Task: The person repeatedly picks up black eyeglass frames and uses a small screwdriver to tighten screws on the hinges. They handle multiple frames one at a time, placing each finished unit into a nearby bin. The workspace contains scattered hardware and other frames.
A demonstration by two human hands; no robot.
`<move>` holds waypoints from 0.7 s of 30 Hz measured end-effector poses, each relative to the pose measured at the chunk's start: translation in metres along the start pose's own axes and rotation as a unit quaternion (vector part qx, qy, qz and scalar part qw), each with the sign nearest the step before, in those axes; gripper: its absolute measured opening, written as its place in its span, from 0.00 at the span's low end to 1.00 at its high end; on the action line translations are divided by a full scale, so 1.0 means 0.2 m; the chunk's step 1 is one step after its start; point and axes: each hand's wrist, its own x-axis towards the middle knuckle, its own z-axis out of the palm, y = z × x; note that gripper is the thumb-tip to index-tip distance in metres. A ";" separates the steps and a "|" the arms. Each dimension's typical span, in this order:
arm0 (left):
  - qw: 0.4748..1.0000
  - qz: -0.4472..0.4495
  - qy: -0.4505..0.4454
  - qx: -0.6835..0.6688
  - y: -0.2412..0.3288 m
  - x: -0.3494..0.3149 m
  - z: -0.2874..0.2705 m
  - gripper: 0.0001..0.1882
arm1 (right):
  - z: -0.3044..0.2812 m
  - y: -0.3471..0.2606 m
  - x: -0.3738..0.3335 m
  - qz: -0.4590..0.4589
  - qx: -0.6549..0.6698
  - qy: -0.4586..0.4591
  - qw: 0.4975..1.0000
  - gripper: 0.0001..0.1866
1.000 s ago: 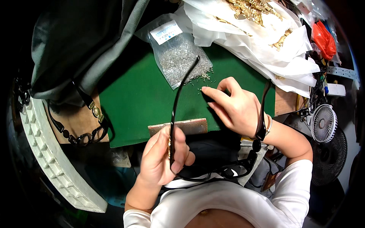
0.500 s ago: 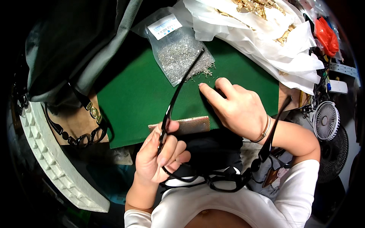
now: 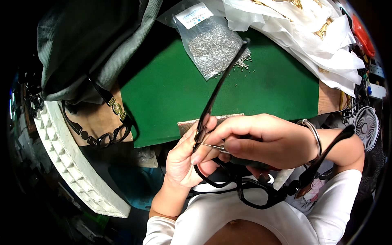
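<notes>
A green work mat (image 3: pixel 163 94) covers most of a wooden counter (image 3: pixel 329 100) in a crowded workshop. In front of its near edge, a person's left hand (image 3: pixel 179 165) pinches a black plastic eyeglass frame (image 3: pixel 277 196) by one corner, thumb and fingers closed around it, while the right hand (image 3: pixel 277 141), fingers curled in, grips a slim metal-shafted screwdriver (image 3: pixel 222 149) aimed at that corner. Whether the tip is seated in a screw is too small to tell. The frame hangs over the lap, one glossy temple arm (image 3: pixel 213 98) rising over the mat. Good work here would seem to call for a firm left pinch, the shaft in line with the screw, and light pressure lest the tip slip toward the fingers. Just beyond the hands lies a flat, textured block (image 3: pixel 187 128); farther off, a clear plastic bag of tiny silvery screws (image 3: pixel 214 45) spills a few loose pieces (image 3: pixel 243 63). At left rests a second black frame with a gold ornament (image 3: pixel 117 108).
</notes>
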 end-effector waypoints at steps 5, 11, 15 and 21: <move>1.000 0.001 0.016 0.000 -0.01 0.00 -0.03 0.19 | -0.01 0.02 0.00 0.012 0.020 0.014 1.000 0.10; 0.999 -0.022 0.027 0.019 0.00 0.00 -0.02 0.19 | -0.01 0.02 0.00 0.061 0.097 0.010 0.993 0.12; 0.999 -0.020 0.038 0.030 0.00 0.01 -0.01 0.19 | 0.01 0.04 -0.01 0.074 0.156 0.022 0.985 0.13; 0.998 -0.024 0.042 0.030 -0.01 0.01 -0.01 0.19 | 0.01 0.03 -0.02 0.082 0.156 0.041 0.983 0.15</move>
